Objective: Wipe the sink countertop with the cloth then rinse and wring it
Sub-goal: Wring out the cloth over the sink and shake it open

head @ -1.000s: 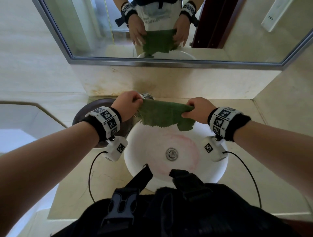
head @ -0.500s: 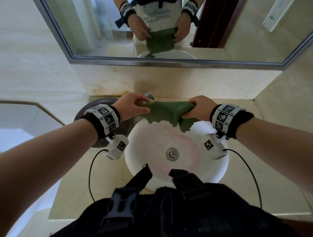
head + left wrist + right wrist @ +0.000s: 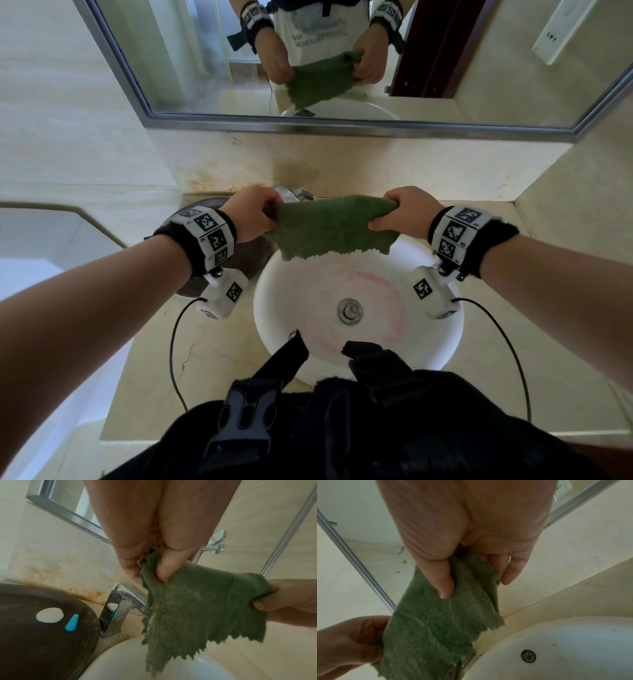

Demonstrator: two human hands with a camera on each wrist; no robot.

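A green cloth (image 3: pixel 330 226) with a ragged lower edge hangs stretched between both hands above the back of the round white sink (image 3: pixel 442 346). My left hand (image 3: pixel 253 216) pinches its left corner, thumb and fingers curled into the cloth (image 3: pixel 197 601). My right hand (image 3: pixel 402 214) grips the right corner, thumb pressed on the cloth (image 3: pixel 436 615). The chrome faucet (image 3: pixel 118 609) stands just behind the cloth, mostly hidden in the head view. The beige stone countertop (image 3: pixel 147 377) surrounds the sink.
A dark round tray (image 3: pixel 34 635) left of the sink carries a white oval soap (image 3: pixel 49 615) and a small blue piece (image 3: pixel 72 622). A framed mirror (image 3: pixel 479 68) hangs on the wall behind. The sink drain (image 3: pixel 350 310) sits below. Cables trail from both wrist cameras.
Both hands have spread the cloth wider and flatter between them, lifting it slightly toward the faucet; half a second ago it was bunched and folded in the middle.
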